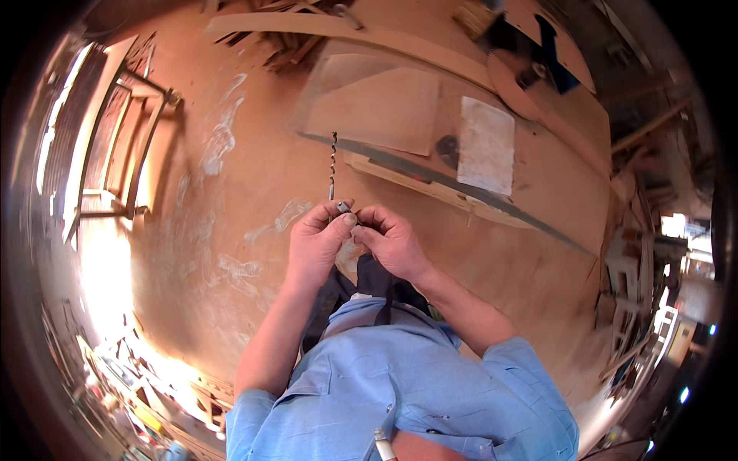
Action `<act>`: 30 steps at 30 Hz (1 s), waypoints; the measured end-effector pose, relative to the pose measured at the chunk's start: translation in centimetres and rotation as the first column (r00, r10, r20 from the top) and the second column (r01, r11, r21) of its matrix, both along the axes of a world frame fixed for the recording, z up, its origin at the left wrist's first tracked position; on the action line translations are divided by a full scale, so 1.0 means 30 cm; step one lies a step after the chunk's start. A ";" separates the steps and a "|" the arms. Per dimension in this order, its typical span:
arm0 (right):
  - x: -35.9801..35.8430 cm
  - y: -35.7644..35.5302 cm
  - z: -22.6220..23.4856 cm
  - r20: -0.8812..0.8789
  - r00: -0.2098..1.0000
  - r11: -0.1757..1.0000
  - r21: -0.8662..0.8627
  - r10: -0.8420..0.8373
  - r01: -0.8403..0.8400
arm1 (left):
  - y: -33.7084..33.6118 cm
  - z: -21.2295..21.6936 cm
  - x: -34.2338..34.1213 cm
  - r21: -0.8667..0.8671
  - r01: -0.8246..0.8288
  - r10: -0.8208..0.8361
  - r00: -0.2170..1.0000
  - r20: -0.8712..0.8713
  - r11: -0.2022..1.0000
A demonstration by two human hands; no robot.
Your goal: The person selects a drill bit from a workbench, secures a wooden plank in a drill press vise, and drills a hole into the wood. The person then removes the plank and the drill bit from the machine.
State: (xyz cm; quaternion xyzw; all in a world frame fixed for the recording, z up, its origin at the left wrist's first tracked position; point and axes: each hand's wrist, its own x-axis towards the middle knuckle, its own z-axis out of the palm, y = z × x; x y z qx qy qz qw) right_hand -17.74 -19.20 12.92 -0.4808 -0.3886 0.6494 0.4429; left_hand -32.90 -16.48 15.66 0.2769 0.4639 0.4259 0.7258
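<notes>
Blue shirt (400, 384) — both hands (357, 234) pinch small metal piece (343, 207).

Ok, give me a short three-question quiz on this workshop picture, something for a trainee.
1. True or false: the left hand and right hand are close together at the shank end of the auger drill bit.
2. The twisted tip of the bit points: A) away from the person, B) toward the person.
3. Fill in: the flat white sheet lies on the ____ board.

Key: 1 true; 2 A; 3 brown.
</notes>
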 end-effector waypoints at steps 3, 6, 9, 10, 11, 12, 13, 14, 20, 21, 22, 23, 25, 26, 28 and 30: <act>-0.137 -0.015 -0.010 0.052 0.996 0.989 0.125 0.071 -0.077 | -0.061 -0.015 -0.149 0.012 -0.095 0.095 0.995 0.028 0.995; -0.307 -0.045 -0.006 0.069 0.983 0.975 0.132 0.172 -0.180 | -0.147 -0.006 -0.310 0.046 -0.222 0.220 0.975 0.042 0.974; -0.529 -0.090 -0.005 0.094 0.961 0.942 0.192 0.261 -0.275 | -0.251 -0.002 -0.510 0.177 -0.347 0.357 0.934 -0.029 0.921; -0.608 -0.108 -0.002 0.133 0.945 0.920 0.224 0.299 -0.323 | -0.297 -0.017 -0.588 0.269 -0.364 0.399 0.913 -0.088 0.892; -0.689 -0.123 -0.004 0.175 0.924 0.890 0.259 0.339 -0.376 | -0.339 -0.033 -0.663 0.361 -0.377 0.449 0.882 -0.142 0.853; -0.760 -0.136 -0.006 0.190 0.916 0.880 0.265 0.353 -0.394 | -0.362 -0.028 -0.729 0.402 -0.363 0.466 0.864 -0.194 0.841; -0.835 -0.149 -0.005 0.205 0.907 0.869 0.271 0.368 -0.414 | -0.383 -0.012 -0.797 0.441 -0.347 0.482 0.841 -0.244 0.828; -0.919 -0.172 -0.003 0.219 0.889 0.844 0.287 0.402 -0.452 | -0.426 -0.003 -0.871 0.486 -0.344 0.521 0.803 -0.292 0.803; -1.402 -0.273 -0.036 0.302 0.722 0.638 0.337 0.623 -0.692 | -0.647 0.008 -1.290 0.587 -0.432 0.711 0.575 -0.406 0.685; -1.470 -0.286 -0.038 0.330 0.693 0.595 0.355 0.641 -0.721 | -0.677 0.012 -1.347 0.595 -0.449 0.734 0.537 -0.417 0.667; -1.535 -0.297 -0.039 0.357 0.663 0.550 0.373 0.658 -0.747 | -0.707 0.017 -1.401 0.603 -0.465 0.755 0.497 -0.428 0.648; -1.598 -0.305 -0.041 0.382 0.630 0.500 0.391 0.676 -0.773 | -0.733 0.018 -1.450 0.611 -0.482 0.776 0.451 -0.441 0.627; -1.725 -0.322 -0.041 0.386 0.557 0.432 0.366 0.735 -0.824 | -0.779 0.007 -1.547 0.590 -0.564 0.817 0.397 -0.419 0.577; -1.785 -0.330 -0.044 0.384 0.520 0.398 0.355 0.763 -0.846 | -0.798 0.003 -1.592 0.579 -0.601 0.834 0.368 -0.411 0.551; -1.907 -0.338 -0.069 0.384 0.432 0.325 0.313 0.816 -0.892 | -0.821 0.010 -1.689 0.581 -0.648 0.865 0.285 -0.414 0.492; -2.038 -0.339 -0.081 0.371 0.342 0.250 0.274 0.864 -0.929 | -0.839 0.015 -1.792 0.573 -0.687 0.875 0.202 -0.440 0.447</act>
